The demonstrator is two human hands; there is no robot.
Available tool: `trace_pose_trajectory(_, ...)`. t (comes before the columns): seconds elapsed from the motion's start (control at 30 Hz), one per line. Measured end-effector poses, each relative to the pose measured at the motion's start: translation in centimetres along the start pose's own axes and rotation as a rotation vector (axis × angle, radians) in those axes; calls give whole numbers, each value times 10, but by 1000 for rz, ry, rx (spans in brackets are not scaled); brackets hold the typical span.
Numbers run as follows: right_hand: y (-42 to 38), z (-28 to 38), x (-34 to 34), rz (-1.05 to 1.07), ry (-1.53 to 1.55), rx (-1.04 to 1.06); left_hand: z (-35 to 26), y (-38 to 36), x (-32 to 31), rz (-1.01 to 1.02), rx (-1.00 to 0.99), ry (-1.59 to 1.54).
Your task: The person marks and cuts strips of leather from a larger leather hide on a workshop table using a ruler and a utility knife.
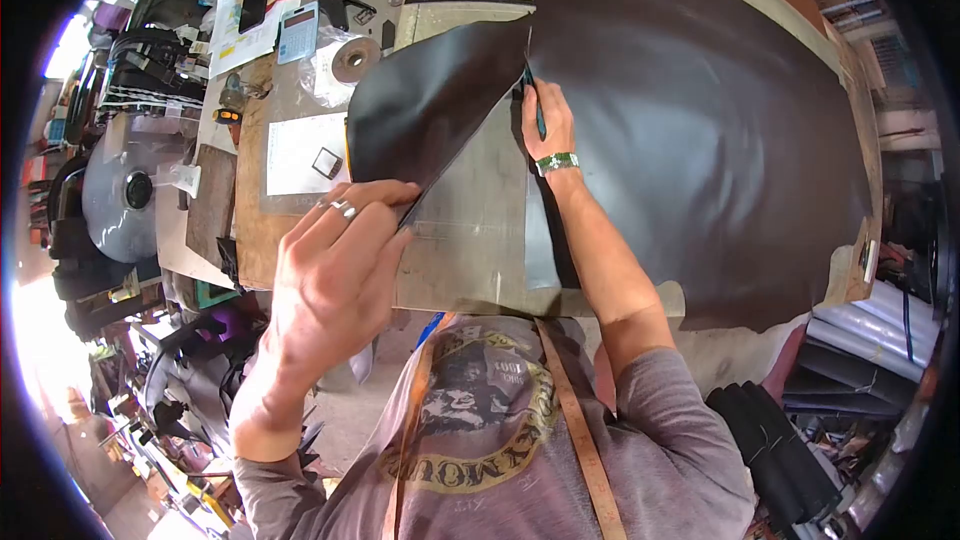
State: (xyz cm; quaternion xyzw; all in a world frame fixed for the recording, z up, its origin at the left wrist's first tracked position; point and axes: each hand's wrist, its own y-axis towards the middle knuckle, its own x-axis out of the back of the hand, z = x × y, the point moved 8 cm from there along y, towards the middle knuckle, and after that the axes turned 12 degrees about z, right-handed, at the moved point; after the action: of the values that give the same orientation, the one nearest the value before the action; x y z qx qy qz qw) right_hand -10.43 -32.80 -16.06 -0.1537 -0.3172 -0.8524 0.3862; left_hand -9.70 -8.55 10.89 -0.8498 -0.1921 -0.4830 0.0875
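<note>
A large dark brown leather sheet (700,140) spreads over the right side of the table. My right hand (550,120) is closed around a knife (540,120) with a teal handle. Its thin blade points away from me, at the top of the slit between the sheet and a leather flap (440,90). Between finger and thumb, my left hand (340,255) pinches the flap's near corner and holds it up to the left. Bare table surface (470,230) shows in the V-shaped gap. A narrow strip of the sheet lies beneath my right forearm.
On the left of the table are a white paper (300,155), a calculator (298,32), a phone (256,2) and a roll of tape (355,60). Rolled materials (775,450) stand at the lower right. A measuring tape (580,420) hangs around my neck.
</note>
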Motion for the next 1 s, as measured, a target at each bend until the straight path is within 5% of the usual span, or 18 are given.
trace_pose_trajectory(0.37, 19, -6, 31, -140, 11, 9, 16, 15, 54, -109, 158, -27)
trace_pose_trajectory(0.57, 3, 17, 34, 19, 59, -61, 20, 8, 34, -28, 194, -63)
trace_pose_trajectory(0.73, 10, 24, 30, 47, 9, -29, 3, 11, 22, 66, 131, -56)
trace_pose_trajectory(1.0, 7, 21, 23, 133, -42, -93, -43, 21, -4, 108, -234, -104)
